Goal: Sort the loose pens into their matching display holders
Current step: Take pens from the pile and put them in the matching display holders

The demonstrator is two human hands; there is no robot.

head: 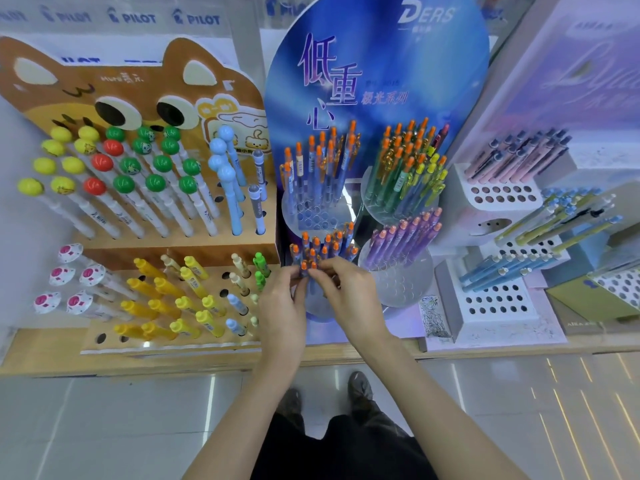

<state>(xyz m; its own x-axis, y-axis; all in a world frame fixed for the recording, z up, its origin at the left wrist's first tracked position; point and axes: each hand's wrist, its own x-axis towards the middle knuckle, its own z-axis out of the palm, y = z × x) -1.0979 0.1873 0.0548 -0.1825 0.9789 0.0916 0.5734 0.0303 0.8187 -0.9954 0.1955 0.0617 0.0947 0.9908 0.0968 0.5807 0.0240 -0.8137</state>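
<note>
Both hands up at the blue display stand (pixel 377 64), low and in front, right over the near left clear holder (pixel 320 315). Left hand (pixel 282 306) with fingers curled in, pinching a little bunch of orange-topped pens (pixel 304 266) near their tops. Right hand (pixel 346 296) doing the same from the other side, fingertips bent and closed on the same bunch. Hard to tell how many pens in the pinch, maybe two or three. Just behind, a crowd of look-alike standing pens (pixel 325 245) in that same holder, so probably the right home. Seems like the putting-in step, with tips going down into the little holes. Light as a stick, thin, stiff and hard, so no bending. Smooth, slippery plastic too, so easy to drop from a bunch. Best to hold one pen at a time, up high by the orange top or just under it, and to keep the bottom end free to find a hole. Careful not to bump the others, since easy to tip. Purple pens (pixel 405 237) in the next holder to the right, and yellow pens (pixel 166 299) on the brown bear stand (pixel 104 91) to the left.
</note>
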